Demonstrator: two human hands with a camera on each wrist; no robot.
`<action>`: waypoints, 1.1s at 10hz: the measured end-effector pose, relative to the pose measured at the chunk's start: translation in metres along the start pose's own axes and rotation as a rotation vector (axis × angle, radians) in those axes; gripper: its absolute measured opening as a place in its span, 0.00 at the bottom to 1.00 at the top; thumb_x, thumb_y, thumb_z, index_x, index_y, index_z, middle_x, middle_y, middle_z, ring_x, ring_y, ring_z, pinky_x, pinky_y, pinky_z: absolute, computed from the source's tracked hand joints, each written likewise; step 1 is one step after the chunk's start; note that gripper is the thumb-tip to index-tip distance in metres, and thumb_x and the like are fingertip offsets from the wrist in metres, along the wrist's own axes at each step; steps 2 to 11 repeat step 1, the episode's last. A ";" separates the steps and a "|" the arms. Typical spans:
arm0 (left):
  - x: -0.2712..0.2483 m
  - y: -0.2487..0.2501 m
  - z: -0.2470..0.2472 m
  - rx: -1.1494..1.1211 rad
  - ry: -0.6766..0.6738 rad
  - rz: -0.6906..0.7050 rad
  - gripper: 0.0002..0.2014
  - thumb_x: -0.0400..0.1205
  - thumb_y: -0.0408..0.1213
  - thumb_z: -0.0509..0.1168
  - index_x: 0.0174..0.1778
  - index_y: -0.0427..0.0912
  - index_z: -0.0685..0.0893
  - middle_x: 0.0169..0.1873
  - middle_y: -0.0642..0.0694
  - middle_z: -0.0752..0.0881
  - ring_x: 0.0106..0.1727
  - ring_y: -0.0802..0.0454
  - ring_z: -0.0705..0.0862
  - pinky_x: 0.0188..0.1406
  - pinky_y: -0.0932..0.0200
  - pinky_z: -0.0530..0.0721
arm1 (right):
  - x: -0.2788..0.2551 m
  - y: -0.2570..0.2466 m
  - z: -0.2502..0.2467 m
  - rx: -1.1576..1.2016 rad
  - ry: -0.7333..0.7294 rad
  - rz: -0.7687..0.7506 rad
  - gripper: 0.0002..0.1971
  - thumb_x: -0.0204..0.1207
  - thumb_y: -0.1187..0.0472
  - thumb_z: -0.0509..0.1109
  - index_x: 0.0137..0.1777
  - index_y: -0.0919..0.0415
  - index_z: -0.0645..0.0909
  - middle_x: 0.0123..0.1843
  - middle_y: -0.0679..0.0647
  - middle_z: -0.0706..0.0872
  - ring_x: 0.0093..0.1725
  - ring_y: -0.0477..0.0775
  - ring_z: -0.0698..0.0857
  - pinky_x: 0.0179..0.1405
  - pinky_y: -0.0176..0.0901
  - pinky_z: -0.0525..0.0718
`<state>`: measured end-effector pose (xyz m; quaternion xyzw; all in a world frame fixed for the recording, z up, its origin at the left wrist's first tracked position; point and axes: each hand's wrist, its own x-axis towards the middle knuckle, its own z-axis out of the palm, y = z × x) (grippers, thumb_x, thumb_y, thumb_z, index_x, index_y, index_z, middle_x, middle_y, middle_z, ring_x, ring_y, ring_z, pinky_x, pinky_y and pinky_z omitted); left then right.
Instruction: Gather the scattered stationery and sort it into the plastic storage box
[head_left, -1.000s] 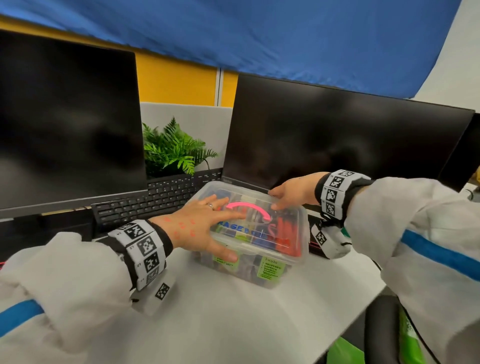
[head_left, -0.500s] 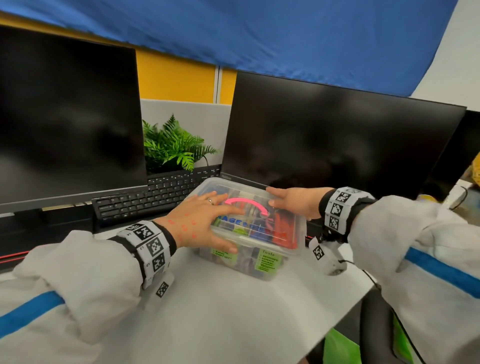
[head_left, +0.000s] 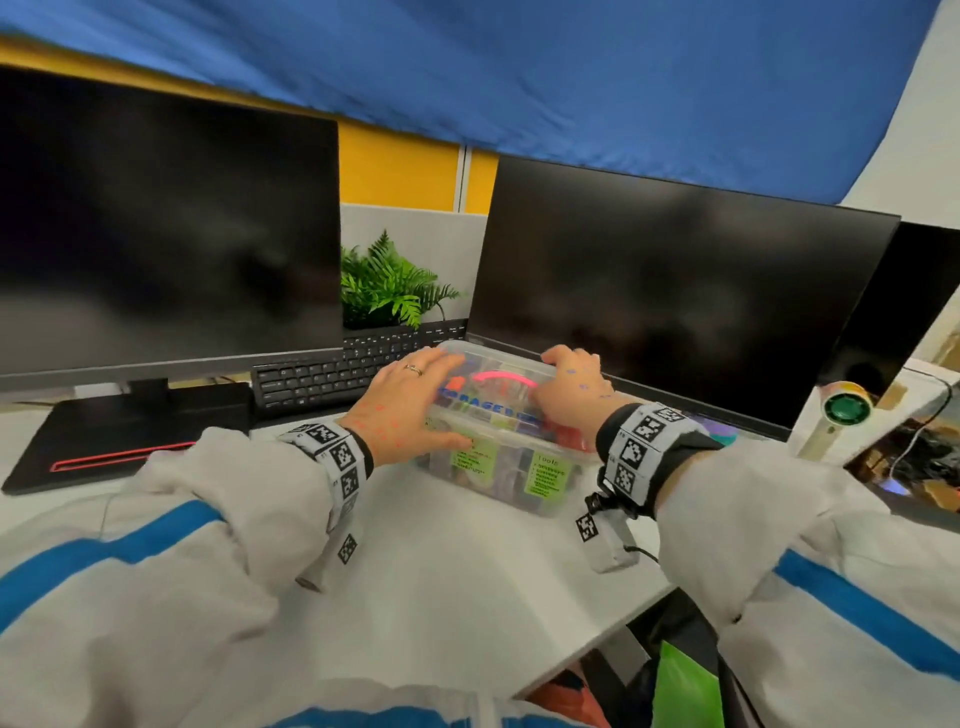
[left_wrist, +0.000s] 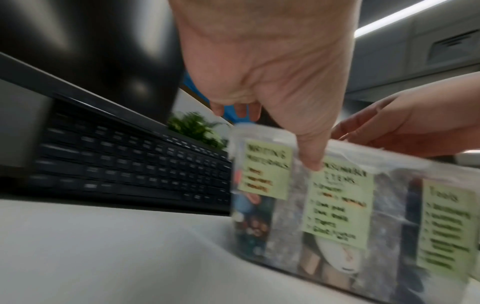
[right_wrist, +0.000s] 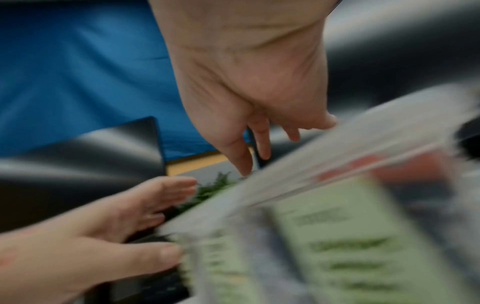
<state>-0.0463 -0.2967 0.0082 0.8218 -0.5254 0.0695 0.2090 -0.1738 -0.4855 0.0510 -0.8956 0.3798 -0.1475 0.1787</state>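
Both hands spread flat on storage box (head_left: 511, 483) lid, left hand (head_left: 410, 402), right hand (head_left: 574, 395)

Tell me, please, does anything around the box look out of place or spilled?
Nothing stands out: the box sits level on the desk, lid on, both hands resting on it, left hand and right hand.

Storage box (left_wrist: 389, 205), green front labels: "WRITING MATERIALS" (left_wrist: 265, 168); "Tools" (left_wrist: 445, 224); middle label (left_wrist: 337, 205) blurred, unreadable; lid lettering partly hidden
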 end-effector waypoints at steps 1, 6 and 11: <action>-0.027 -0.020 -0.016 0.005 0.041 -0.186 0.48 0.75 0.59 0.75 0.87 0.49 0.59 0.86 0.45 0.60 0.87 0.46 0.59 0.84 0.43 0.62 | -0.017 -0.036 0.011 0.097 0.010 -0.221 0.16 0.79 0.55 0.70 0.66 0.52 0.82 0.68 0.55 0.76 0.71 0.58 0.75 0.70 0.58 0.78; -0.027 -0.020 -0.016 0.005 0.041 -0.186 0.48 0.75 0.59 0.75 0.87 0.49 0.59 0.86 0.45 0.60 0.87 0.46 0.59 0.84 0.43 0.62 | -0.017 -0.036 0.011 0.097 0.010 -0.221 0.16 0.79 0.55 0.70 0.66 0.52 0.82 0.68 0.55 0.76 0.71 0.58 0.75 0.70 0.58 0.78; -0.027 -0.020 -0.016 0.005 0.041 -0.186 0.48 0.75 0.59 0.75 0.87 0.49 0.59 0.86 0.45 0.60 0.87 0.46 0.59 0.84 0.43 0.62 | -0.017 -0.036 0.011 0.097 0.010 -0.221 0.16 0.79 0.55 0.70 0.66 0.52 0.82 0.68 0.55 0.76 0.71 0.58 0.75 0.70 0.58 0.78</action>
